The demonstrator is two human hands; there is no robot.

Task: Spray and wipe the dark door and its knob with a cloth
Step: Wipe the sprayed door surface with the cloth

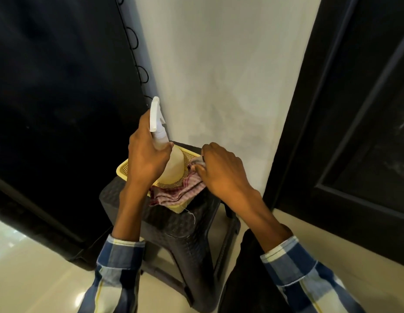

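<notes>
The spray bottle (pixel 171 163) stands nearly upright in the yellow basket (pixel 123 169), its long axis leaning a little left, the white nozzle (pixel 155 114) pointing up and away toward the wall (pixel 219 75). The left hand (pixel 146 154) grips its neck. The right hand (pixel 221 170) pinches the checked cloth (pixel 176 193), which lies crumpled in the basket and spills over its near rim. The basket sits on a dark woven stool (pixel 185 224). The dark door (pixel 359 132) stands to the right, beyond the stool, its knob out of view
</notes>
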